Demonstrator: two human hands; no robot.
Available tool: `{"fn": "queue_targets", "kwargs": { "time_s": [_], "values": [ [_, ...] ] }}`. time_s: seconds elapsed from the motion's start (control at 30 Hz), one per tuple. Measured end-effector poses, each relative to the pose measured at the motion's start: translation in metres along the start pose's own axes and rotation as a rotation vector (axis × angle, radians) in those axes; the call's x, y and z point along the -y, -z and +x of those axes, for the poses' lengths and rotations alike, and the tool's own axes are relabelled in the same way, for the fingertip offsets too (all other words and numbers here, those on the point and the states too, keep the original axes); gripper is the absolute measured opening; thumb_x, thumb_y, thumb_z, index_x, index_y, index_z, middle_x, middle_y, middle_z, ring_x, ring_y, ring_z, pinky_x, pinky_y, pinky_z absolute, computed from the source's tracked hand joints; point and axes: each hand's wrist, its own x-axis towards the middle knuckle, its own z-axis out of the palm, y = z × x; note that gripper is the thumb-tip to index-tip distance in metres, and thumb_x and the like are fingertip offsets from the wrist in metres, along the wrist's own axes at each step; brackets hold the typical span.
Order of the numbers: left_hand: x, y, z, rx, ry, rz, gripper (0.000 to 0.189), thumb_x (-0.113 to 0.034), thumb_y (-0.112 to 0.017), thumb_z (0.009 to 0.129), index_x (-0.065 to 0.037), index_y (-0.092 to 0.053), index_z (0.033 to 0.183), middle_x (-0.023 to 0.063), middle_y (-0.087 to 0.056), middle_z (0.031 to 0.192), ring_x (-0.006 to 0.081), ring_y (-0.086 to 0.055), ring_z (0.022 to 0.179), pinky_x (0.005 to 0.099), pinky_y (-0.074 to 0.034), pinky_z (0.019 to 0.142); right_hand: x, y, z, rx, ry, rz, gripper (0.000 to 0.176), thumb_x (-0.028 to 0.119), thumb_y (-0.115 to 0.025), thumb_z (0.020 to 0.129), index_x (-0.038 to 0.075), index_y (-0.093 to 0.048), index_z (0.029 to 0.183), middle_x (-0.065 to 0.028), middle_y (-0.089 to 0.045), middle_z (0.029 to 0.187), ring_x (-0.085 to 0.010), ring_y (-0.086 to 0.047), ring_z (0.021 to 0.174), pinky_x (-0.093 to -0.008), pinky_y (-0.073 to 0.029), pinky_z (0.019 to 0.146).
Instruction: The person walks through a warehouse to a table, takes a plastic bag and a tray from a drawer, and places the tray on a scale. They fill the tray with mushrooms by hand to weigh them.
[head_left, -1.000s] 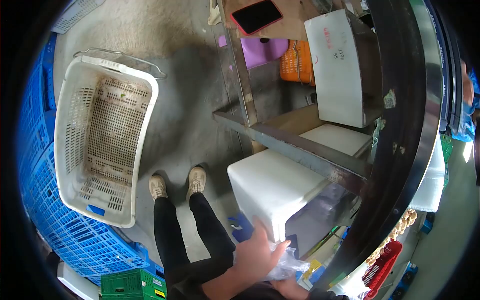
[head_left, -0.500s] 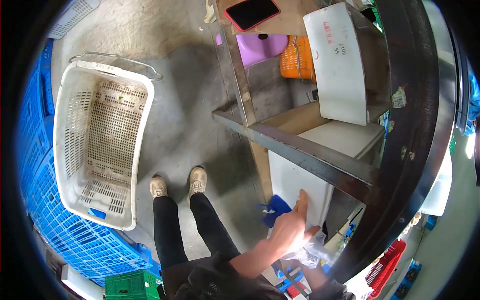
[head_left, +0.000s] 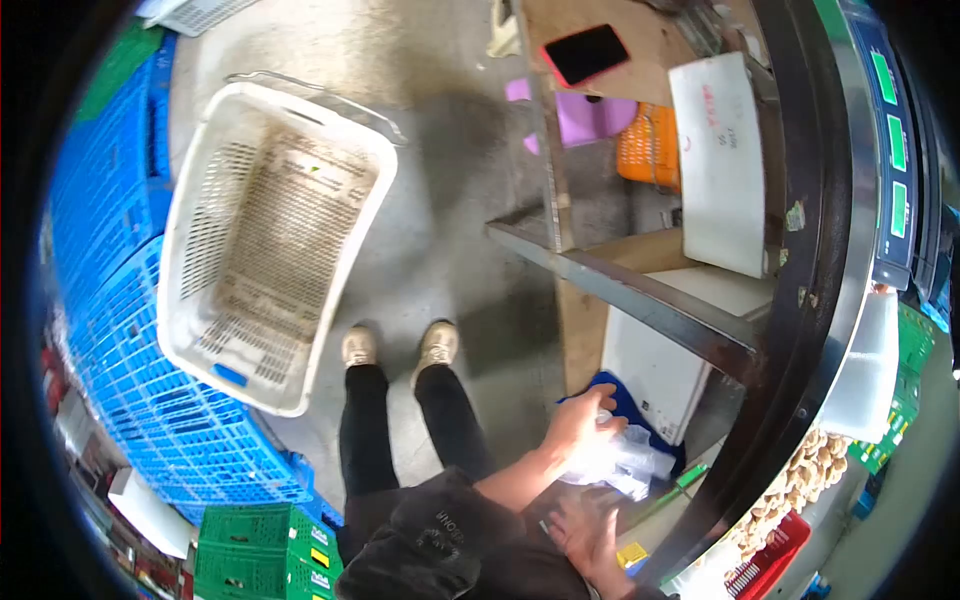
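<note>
The left hand [head_left: 572, 432], fingers half bent, touches the clear plastic bag [head_left: 632, 462]; whether it grips, I cannot tell. The right hand [head_left: 588, 535] is open below it, seemingly without hold. Handling this bag, I judge, calls for careful fingertips

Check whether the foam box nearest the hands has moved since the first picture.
Yes: the foam box has shifted right in view, judged against the steel crossbar.

Metal-framed shelf [head_left: 650, 310] – brown board [head_left: 655, 40], red-edged phone [head_left: 586, 54] on it; grey floor [head_left: 440, 200] – white basket [head_left: 285, 240]
</note>
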Motion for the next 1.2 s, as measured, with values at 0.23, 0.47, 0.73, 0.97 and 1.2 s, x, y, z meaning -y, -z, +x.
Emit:
{"fn": "queue_targets", "kwargs": {
  "time_s": [0.23,0.47,0.73,0.97,1.2],
  "values": [
    [0.008,0.042,-0.097,-0.711,-0.250,0.199,0.042,-0.003,-0.068,0.069,-0.002,-0.056,0.110,0.0166,-0.046,0.123,0.0267,-0.053,0.103,0.0328,-0.045,0.084,0.025,-0.126,0.047,0.337,-0.096,-0.293,0.067,0.034,-0.064,0.083,0.010,-0.032,0.137,-0.0130,-0.042,0.135,-0.0254,-0.048,0.118,-0.0440,-0.043,0.095],
    [-0.021,0.098,-0.136,-0.562,-0.057,-1.020,0.047,-0.019,-0.054,0.089,-0.006,-0.041,0.132,0.0084,-0.047,0.129,0.0199,-0.045,0.118,0.0323,-0.039,0.095,0.047,-0.239,0.071,0.468,0.496,-0.849,0.025,-0.012,-0.052,0.073,0.001,-0.066,0.090,-0.0056,-0.061,0.099,-0.0179,-0.060,0.090,-0.0283,-0.049,0.078],
    [-0.017,0.158,-0.103,-0.783,-0.083,-0.658,0.035,-0.018,-0.048,0.091,0.004,-0.055,0.116,0.0122,-0.059,0.107,0.0170,-0.056,0.100,0.0288,-0.043,0.086,0.024,-0.317,0.063,0.729,0.899,-1.442,0.050,-0.003,-0.058,0.070,0.005,-0.050,0.119,-0.0210,-0.047,0.120,-0.0375,-0.048,0.110,-0.0405,-0.040,0.092],
    [0.000,0.195,-0.072,-0.897,-0.146,-0.520,0.025,-0.002,-0.055,0.082,0.001,-0.055,0.107,0.0107,-0.059,0.101,0.0187,-0.058,0.093,0.0312,-0.050,0.080,0.005,-0.363,0.080,0.531,1.033,-1.545,0.045,0.011,-0.057,0.083,0.009,-0.047,0.127,-0.0248,-0.034,0.134,-0.0408,-0.038,0.121,-0.0418,-0.033,0.100],
    [-0.011,0.305,-0.100,-0.756,-0.009,-0.308,0.039,-0.015,-0.062,0.082,0.002,-0.054,0.116,0.0110,-0.061,0.107,0.0200,-0.059,0.092,0.0317,-0.047,0.084,0.018,-0.397,0.162,0.566,0.745,-1.253,0.029,0.005,-0.054,0.083,0.004,-0.059,0.112,-0.0108,-0.059,0.108,-0.0205,-0.056,0.100,-0.0297,-0.044,0.087]
  ]
}}
